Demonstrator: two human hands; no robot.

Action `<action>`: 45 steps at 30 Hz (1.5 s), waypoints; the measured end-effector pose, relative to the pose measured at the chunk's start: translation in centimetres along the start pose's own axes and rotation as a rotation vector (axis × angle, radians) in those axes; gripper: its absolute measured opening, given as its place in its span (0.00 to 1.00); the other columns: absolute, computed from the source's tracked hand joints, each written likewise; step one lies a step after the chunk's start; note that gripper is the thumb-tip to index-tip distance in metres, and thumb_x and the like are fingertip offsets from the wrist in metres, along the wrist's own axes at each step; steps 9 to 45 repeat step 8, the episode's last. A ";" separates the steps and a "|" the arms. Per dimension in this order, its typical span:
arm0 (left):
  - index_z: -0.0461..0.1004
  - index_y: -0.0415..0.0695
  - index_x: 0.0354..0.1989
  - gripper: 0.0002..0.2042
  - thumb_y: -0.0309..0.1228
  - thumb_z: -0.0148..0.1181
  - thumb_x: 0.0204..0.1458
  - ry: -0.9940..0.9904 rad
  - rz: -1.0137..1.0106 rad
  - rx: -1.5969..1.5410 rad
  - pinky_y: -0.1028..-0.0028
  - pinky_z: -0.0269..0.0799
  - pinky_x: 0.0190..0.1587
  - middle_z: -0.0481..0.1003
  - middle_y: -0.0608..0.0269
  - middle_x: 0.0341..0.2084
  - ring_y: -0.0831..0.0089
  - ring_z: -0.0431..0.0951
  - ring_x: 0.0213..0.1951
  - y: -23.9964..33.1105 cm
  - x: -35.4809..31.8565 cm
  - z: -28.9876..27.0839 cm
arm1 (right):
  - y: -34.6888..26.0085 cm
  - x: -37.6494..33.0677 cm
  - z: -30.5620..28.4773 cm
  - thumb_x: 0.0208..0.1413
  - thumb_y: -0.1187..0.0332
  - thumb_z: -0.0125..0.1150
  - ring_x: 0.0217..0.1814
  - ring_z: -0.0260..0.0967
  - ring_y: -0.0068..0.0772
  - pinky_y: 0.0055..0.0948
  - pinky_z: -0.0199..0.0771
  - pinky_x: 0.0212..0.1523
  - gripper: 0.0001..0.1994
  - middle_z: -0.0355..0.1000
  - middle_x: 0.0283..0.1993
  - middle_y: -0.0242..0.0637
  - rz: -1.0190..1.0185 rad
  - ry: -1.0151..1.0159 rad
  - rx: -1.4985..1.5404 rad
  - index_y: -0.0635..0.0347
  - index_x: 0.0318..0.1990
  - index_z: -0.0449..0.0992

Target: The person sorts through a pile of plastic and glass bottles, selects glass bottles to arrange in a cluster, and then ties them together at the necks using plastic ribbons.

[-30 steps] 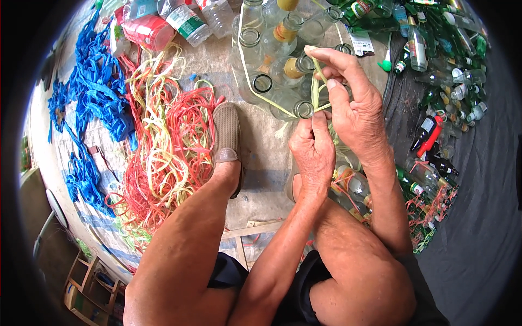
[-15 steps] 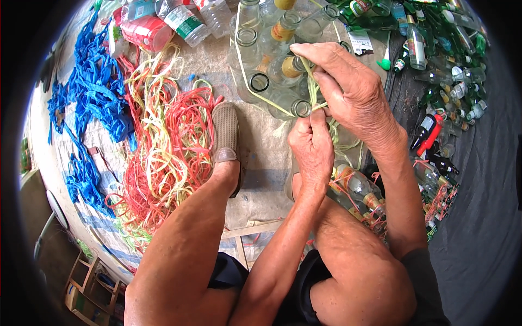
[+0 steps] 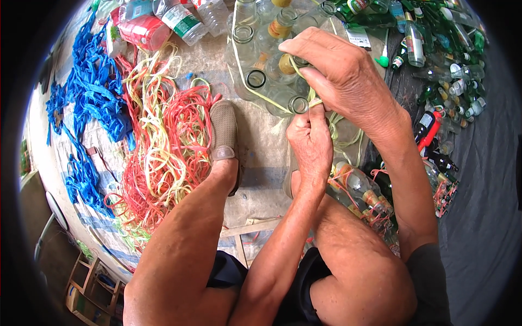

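Note:
A group of clear glass bottles (image 3: 246, 51) stands upright at top centre, mouths toward me. Pale yellow-green plastic twine (image 3: 267, 98) runs around their necks and shoulders. My left hand (image 3: 310, 142) is closed beside the nearest bottle's mouth, thumb and forefinger pinching the twine. Just above and to its right is my right hand (image 3: 348, 73), bent over the bottles with its thumb near its fingers. A strand of twine passes up from the left fingertips to the right hand's fingers. The right palm hides some bottles behind it.
Red and yellow twine (image 3: 168, 136) lies heaped left of my shoe (image 3: 224, 130), with blue strips (image 3: 98, 81) beyond. Plastic bottles (image 3: 182, 22) lie at top left. Green glass bottles (image 3: 416, 43) cover the upper right; tied bottles (image 3: 359, 187) lie by my right leg.
My right hand has shifted slightly up and left, its wrist more bent, with the strand at its fingers. My left hand keeps its pinch at almost the same spot.

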State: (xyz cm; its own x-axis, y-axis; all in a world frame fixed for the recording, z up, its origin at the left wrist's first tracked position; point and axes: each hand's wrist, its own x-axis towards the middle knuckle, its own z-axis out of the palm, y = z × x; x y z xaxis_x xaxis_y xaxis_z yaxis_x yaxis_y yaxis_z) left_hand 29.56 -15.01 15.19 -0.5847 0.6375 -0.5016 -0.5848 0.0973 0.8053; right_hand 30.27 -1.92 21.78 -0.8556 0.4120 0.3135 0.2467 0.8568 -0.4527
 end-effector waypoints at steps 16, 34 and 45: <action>0.73 0.39 0.23 0.17 0.33 0.56 0.66 0.064 0.123 0.102 0.76 0.60 0.25 0.66 0.75 0.17 0.84 0.61 0.23 -0.1 -0.4 -0.2 | 0.0 0.2 0.2 0.49 0.81 0.60 0.47 0.75 0.51 0.41 0.78 0.45 0.14 0.72 0.44 0.44 0.081 -0.121 -0.025 0.63 0.45 0.76; 0.73 0.39 0.23 0.17 0.33 0.56 0.66 0.064 0.123 0.102 0.76 0.60 0.25 0.66 0.75 0.17 0.84 0.61 0.23 -0.1 -0.4 -0.2 | 0.0 0.2 0.2 0.49 0.81 0.60 0.47 0.75 0.51 0.41 0.78 0.45 0.14 0.72 0.44 0.44 0.081 -0.121 -0.025 0.63 0.45 0.76; 0.73 0.39 0.23 0.17 0.33 0.56 0.66 0.064 0.123 0.102 0.76 0.60 0.25 0.66 0.75 0.17 0.84 0.61 0.23 -0.1 -0.4 -0.2 | 0.0 0.2 0.2 0.49 0.81 0.60 0.47 0.75 0.51 0.41 0.78 0.45 0.14 0.72 0.44 0.44 0.081 -0.121 -0.025 0.63 0.45 0.76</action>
